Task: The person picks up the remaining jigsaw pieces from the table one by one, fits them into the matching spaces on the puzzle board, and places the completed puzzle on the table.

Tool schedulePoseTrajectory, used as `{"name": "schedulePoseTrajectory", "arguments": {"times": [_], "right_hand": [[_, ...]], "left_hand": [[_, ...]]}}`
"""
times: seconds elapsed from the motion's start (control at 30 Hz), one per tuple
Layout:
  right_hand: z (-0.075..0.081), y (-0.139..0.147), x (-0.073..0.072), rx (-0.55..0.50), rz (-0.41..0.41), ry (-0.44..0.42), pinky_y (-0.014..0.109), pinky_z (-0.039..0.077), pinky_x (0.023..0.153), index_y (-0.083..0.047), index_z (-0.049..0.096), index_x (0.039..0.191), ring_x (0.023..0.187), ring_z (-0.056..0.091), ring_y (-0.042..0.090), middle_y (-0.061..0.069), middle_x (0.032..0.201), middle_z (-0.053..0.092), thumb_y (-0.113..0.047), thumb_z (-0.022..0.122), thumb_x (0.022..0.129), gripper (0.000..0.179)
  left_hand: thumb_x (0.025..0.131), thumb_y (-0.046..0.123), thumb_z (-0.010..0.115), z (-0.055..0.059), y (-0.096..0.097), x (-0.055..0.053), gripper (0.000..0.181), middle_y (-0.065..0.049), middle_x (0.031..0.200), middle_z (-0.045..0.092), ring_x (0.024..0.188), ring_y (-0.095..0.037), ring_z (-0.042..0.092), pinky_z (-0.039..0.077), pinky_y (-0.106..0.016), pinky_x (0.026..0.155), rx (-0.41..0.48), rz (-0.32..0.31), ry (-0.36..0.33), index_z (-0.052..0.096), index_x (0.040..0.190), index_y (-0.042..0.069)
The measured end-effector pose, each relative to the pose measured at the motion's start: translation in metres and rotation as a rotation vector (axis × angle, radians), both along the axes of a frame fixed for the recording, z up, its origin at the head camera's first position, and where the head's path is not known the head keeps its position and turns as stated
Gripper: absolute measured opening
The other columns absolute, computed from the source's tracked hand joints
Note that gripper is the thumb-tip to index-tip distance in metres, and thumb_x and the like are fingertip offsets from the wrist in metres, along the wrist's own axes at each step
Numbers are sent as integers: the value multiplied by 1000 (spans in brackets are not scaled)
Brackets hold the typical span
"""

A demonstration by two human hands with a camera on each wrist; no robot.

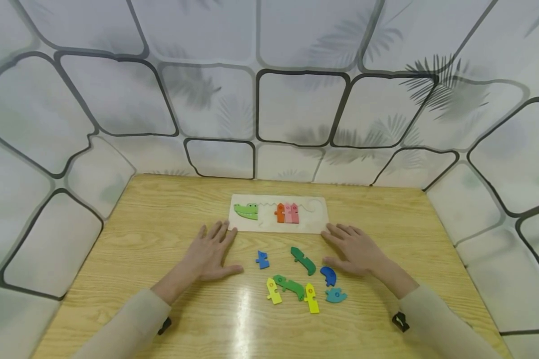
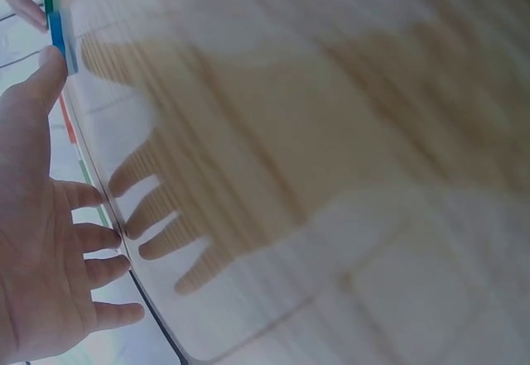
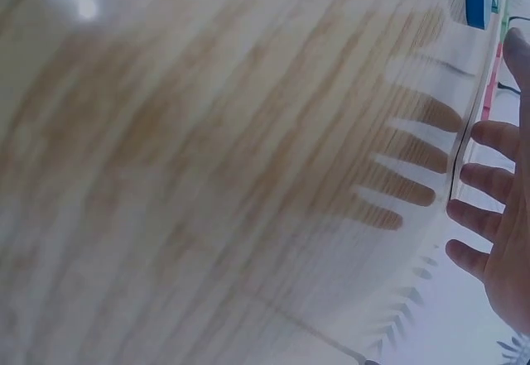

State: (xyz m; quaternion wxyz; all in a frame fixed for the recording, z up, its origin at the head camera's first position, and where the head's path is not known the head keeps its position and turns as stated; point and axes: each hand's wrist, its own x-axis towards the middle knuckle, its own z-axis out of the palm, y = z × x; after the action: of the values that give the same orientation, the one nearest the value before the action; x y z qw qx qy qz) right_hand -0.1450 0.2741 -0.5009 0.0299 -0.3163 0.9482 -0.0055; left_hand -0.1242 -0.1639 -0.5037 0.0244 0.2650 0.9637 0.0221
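My left hand [image 1: 208, 257] lies with fingers spread at the lower left corner of a pale wooden puzzle board [image 1: 314, 223]. At the board's lower right corner is my right hand [image 1: 355, 251], its fingers also extended; neither hand holds anything. Set in the board are a green crocodile head [image 1: 246, 212], an orange piece [image 1: 280, 213] and two pink pieces [image 1: 292, 213]. Between the hands lie loose puzzle pieces: a blue one [image 1: 263, 260], a dark green one [image 1: 303, 261], a curved dark blue one [image 1: 328, 275], a teal one [image 1: 336, 295], a green one [image 1: 291, 285] and two yellow ones [image 1: 312, 299].
The light wood table [image 1: 161, 199] carries the board and pieces, with a bright reflection near its front. Walls [image 1: 301, 109] patterned with stone outlines and leaf shadows enclose its back and sides. Dark straps show at both sleeves [image 1: 134, 324].
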Motion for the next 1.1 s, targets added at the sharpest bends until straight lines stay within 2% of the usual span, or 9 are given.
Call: {"name": "schedulePoseTrajectory", "arguments": {"times": [0.53, 0.83, 1.1], "right_hand": [[-2, 7, 9, -19, -17, 13, 61, 39, 121, -16, 54, 156, 148, 50, 43, 16, 164, 49, -63, 59, 100, 74], [-2, 8, 13, -27, -12, 26, 61, 40, 120, -15, 55, 155, 147, 51, 43, 16, 163, 51, -62, 61, 100, 73], [0, 9, 17, -33, -9, 26, 62, 41, 119, -13, 56, 154, 146, 51, 43, 17, 162, 51, -61, 61, 100, 72]], "left_hand": [[90, 83, 54, 5, 5, 9, 107, -26, 169, 35, 157, -45, 38, 32, -69, 124, 5, -12, -29, 37, 164, 7], [90, 84, 52, 4, 5, 10, 108, -25, 169, 35, 156, -44, 40, 35, -68, 122, -14, -18, -18, 37, 164, 8], [90, 84, 51, 4, 7, 12, 108, -24, 170, 34, 157, -43, 37, 34, -68, 123, -13, -16, -40, 36, 165, 8]]}}
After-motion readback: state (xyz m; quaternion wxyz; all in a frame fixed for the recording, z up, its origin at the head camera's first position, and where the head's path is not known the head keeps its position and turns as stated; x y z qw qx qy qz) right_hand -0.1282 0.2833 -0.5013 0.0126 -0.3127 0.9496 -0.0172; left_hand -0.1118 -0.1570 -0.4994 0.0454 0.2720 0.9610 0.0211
